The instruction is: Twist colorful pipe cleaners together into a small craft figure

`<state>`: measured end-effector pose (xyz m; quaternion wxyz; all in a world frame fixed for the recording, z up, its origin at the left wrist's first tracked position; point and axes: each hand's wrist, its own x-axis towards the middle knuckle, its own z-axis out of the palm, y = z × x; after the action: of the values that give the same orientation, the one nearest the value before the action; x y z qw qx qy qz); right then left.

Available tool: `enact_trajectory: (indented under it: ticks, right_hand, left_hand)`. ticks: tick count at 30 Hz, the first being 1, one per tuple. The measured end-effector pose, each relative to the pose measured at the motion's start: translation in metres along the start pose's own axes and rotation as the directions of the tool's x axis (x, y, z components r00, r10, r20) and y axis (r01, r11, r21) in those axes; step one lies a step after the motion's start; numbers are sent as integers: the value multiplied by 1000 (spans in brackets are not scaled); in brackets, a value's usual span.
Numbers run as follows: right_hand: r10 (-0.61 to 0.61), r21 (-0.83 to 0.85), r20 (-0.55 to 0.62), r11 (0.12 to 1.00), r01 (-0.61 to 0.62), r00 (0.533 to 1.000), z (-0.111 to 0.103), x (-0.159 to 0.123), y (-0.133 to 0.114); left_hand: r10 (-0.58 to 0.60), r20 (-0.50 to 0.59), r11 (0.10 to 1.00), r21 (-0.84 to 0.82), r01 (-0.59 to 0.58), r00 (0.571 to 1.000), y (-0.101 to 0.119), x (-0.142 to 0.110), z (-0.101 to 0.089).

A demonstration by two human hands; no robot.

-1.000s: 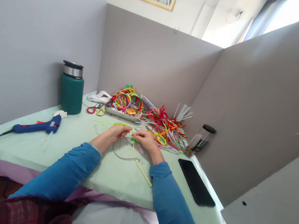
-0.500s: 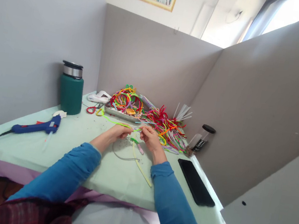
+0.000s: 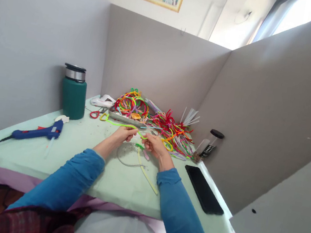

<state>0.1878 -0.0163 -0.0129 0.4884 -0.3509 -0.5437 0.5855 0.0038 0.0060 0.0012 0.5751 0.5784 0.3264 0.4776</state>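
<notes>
A bright yellow-green pipe cleaner stretches between my two hands above the table, its long free end running off to the left. My left hand pinches it near the middle. The fingers of my right hand are closed on its right end, which they partly hide. Below the hands, on the cloth, lie a grey pipe cleaner bent in a curve and a pale yellow pipe cleaner. A small piece with green and pink parts rests just under my right hand.
A metal tray heaped with coloured pipe cleaners stands at the back, beside a loose pile. Scissors with red and yellow handles lie left of it. A green bottle, blue glue gun, black phone and lidded jar surround the work area.
My right hand has drawn slightly right and a stretch of the green pipe cleaner now shows between the hands. The left free end has risen and bends more.
</notes>
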Motion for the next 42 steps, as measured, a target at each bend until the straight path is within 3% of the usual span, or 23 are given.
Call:
enact_trajectory:
  ticks: [12,25,29,33,36,39,42]
  right_hand:
    - [36,-189,156,982,-6,987,1,-3,2]
    - [37,-160,252,987,4,967,1,-6,2]
    - [43,-174,229,985,-2,972,2,-6,4]
    - [-17,-153,133,988,37,991,1,-4,5]
    - [-60,-82,-6,995,60,998,0,0,5]
    - [-80,-23,-127,997,77,989,-2,5,7]
    - [-71,-20,-182,997,69,981,-3,9,10]
  left_hand:
    - [80,5,993,84,-80,997,-6,4,1]
    - [-162,111,981,-87,171,981,-7,5,-2]
    - [-154,119,984,-73,163,981,-7,6,-4]
    - [-36,36,998,50,34,999,-6,6,-5]
    - [48,-19,959,282,-41,999,-8,7,-6]
    - [131,-53,808,584,-75,990,-14,10,-8]
    - [138,-2,633,769,-87,990,-21,11,-10]
